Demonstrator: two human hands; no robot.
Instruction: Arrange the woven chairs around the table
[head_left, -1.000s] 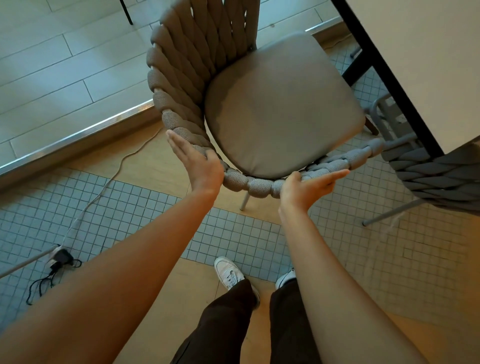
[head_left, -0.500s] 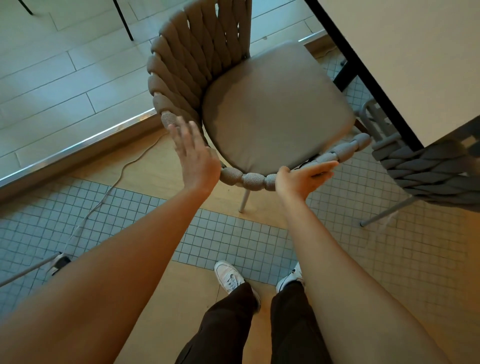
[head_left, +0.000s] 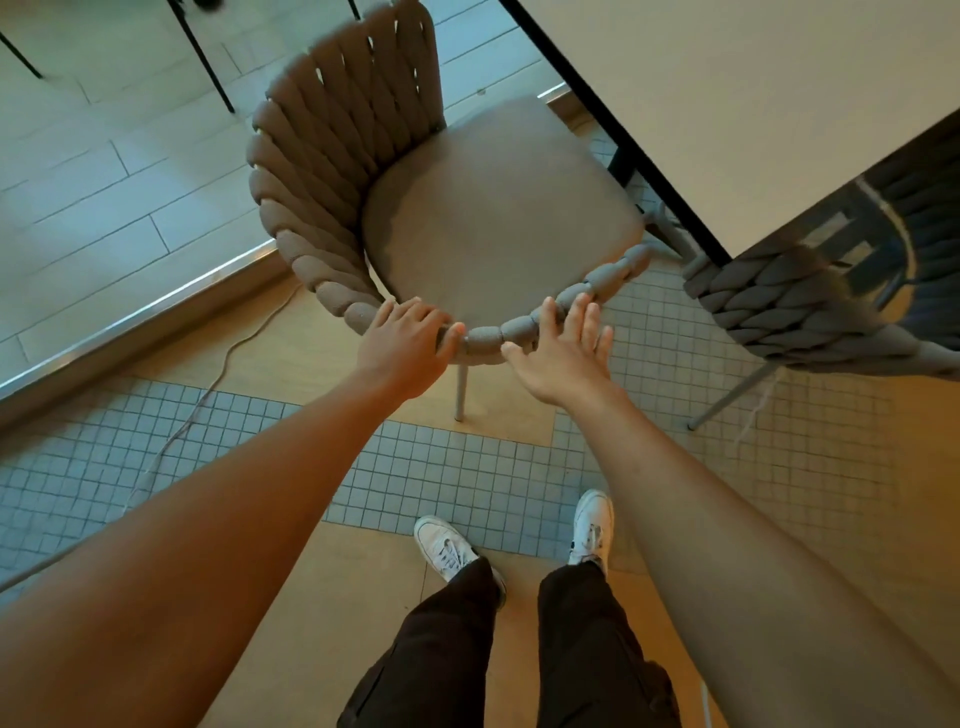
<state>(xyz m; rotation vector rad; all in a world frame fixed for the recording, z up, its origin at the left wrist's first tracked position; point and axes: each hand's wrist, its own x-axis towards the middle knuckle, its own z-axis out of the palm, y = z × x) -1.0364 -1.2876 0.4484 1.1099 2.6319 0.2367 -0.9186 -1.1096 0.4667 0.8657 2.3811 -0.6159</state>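
A grey woven chair (head_left: 498, 208) with a padded seat stands in front of me, its seat facing the white table (head_left: 753, 104) at the upper right. My left hand (head_left: 408, 340) curls over the near braided rim of the chair, fingers wrapped on it. My right hand (head_left: 563, 353) lies flat against the same rim a little to the right, fingers spread. A second woven chair (head_left: 795, 306) sits tucked at the table's near corner on the right.
A black table leg (head_left: 626, 161) stands just beyond the chair seat. A white cable (head_left: 208, 384) trails over the tiled floor at left. A metal threshold strip (head_left: 140, 312) borders the paler floor. Thin black legs (head_left: 202, 57) stand at the top left. My feet (head_left: 447, 551) are below.
The chair has turned and slid away toward the table. My left hand moved from the side of the backrest onto the near rim and closed on it. My right hand flattened out.
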